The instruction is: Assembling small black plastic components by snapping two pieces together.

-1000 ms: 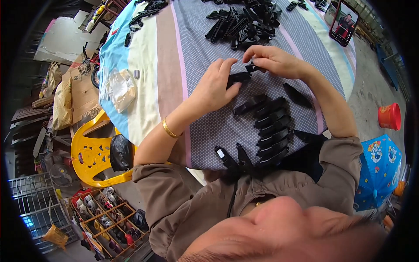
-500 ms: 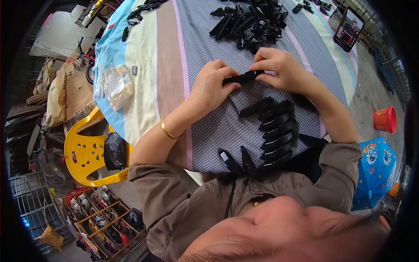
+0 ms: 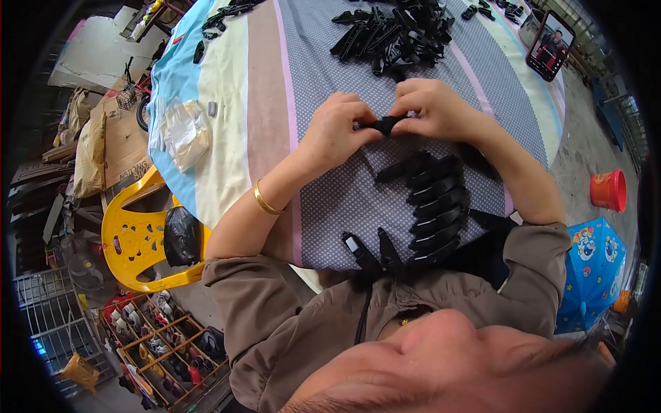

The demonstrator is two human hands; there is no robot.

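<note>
Pinches a black piece (image 3: 385,125) over the counter (image 3: 330,220), with left hand (image 3: 334,131) at one end and right hand (image 3: 437,109) at the other. Presses thumbs and fingertips in from both sides (hides much of the piece, so cannot tell its full shape). Has a close-set row of black parts (image 3: 439,210) just nearer the body, and a loose pair of black parts (image 3: 363,255) beside the near edge, one with a white patch. Faces a jumbled black pile (image 3: 396,41) on the far side of the piece. Wears a gold bracelet (image 3: 264,199) on the left wrist. Has a phone (image 3: 551,45) propped at far right, a clear plastic bag (image 3: 186,138) at left, and, beyond the counter, a yellow chair (image 3: 151,227) at left and a red bucket (image 3: 608,190) at right.
</note>
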